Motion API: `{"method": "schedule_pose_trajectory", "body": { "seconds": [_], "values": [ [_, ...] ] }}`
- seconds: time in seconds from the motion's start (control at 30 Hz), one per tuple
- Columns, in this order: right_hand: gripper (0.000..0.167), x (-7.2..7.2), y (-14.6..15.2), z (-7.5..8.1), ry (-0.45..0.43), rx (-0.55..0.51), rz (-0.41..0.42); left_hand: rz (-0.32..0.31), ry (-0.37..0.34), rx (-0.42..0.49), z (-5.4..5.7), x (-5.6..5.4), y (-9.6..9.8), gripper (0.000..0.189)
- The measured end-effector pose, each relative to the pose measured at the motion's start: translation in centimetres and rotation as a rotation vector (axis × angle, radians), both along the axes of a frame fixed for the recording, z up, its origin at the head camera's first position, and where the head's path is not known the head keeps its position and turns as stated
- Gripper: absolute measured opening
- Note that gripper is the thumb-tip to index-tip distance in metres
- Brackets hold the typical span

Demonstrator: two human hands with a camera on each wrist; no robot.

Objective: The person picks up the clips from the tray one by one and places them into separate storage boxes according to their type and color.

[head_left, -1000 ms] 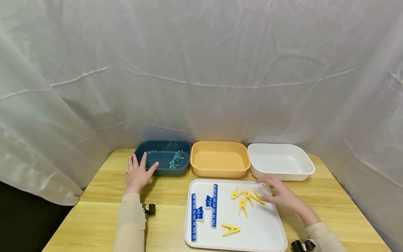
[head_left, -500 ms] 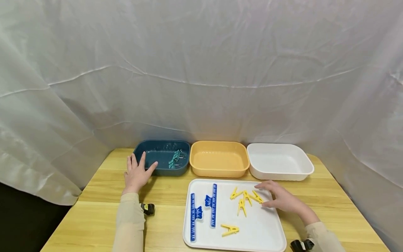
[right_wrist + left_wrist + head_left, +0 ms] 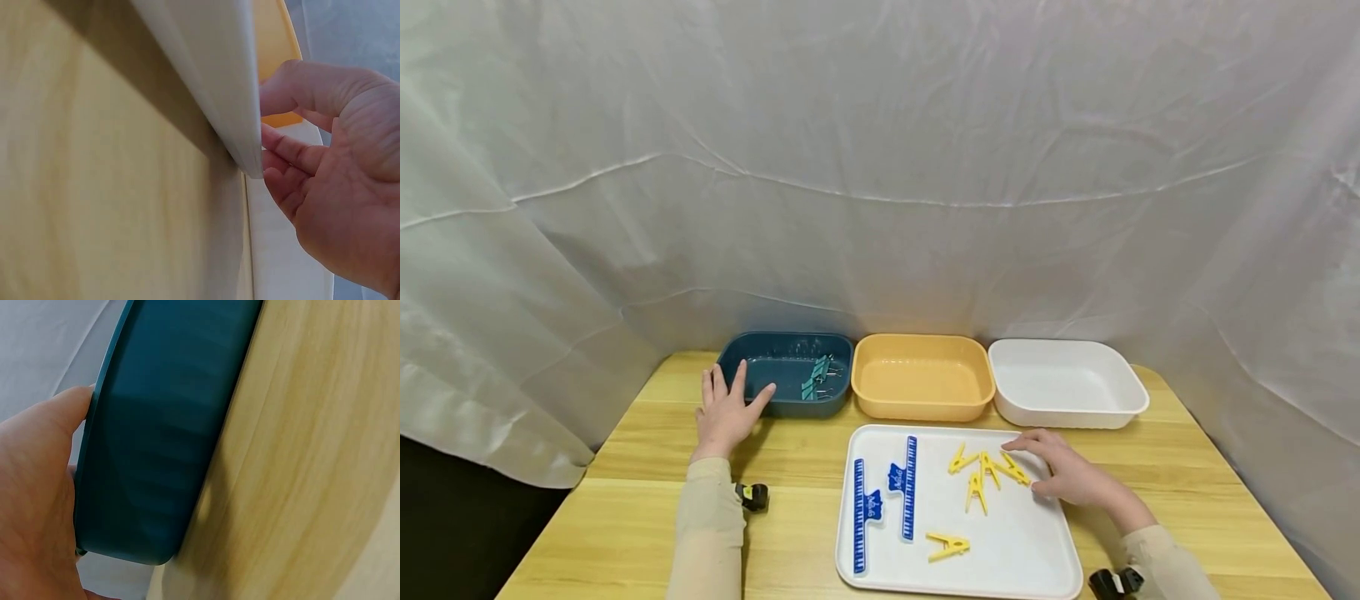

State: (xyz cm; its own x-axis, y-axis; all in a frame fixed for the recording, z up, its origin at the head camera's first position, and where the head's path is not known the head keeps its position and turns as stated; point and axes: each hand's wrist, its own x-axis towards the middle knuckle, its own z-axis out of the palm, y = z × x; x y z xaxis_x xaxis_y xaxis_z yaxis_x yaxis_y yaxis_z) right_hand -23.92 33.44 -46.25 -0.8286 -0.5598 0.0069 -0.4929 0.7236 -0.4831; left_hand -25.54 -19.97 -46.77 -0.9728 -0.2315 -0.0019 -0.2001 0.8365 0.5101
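My left hand [image 3: 726,421] rests with spread fingers at the front-left rim of a dark blue bin [image 3: 786,408]; its thumb [image 3: 75,406] touches the rim in the left wrist view. Teal binder clips [image 3: 820,379] lie inside that bin. Over the back-right corner of the white tray [image 3: 1015,550] is my right hand [image 3: 1071,472], fingers relaxed and thumb apart, holding nothing. Just left of it lies a yellow clothespin [image 3: 1015,469], grouped with several others. One more yellow clothespin [image 3: 948,547] sits nearer the front. Two blue clips with piano-key bars [image 3: 860,517] occupy the tray's left side.
A yellow bin [image 3: 923,408] stands beside the blue one, and a white bin [image 3: 1067,417] is to its right, all in a row along the back of the wooden table [image 3: 797,533]. A pale curtain [image 3: 880,167] hangs behind them.
My right thumb has drawn back slightly from the rightmost clothespin, and the fingers have shifted a little. My left hand stays at the blue bin. The clothespins look unmoved.
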Motion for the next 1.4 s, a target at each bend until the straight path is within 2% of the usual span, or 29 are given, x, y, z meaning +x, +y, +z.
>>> {"method": "schedule_pose_trajectory", "body": {
  "seconds": [0.63,0.87,1.4],
  "values": [
    [0.061,0.12,-0.58,-0.65,0.103,0.006,-0.009,-0.003,-0.003,-0.010,0.03,0.01,-0.02,0.091],
    [0.060,0.07,-0.56,-0.54,0.057,0.012,-0.025,-0.005,-0.006,-0.014,0.11,0.09,0.01,0.092],
    [0.055,-0.15,-0.56,-0.58,0.025,0.019,-0.058,-0.003,-0.001,-0.004,0.03,0.13,0.01,0.092]
  ]
}}
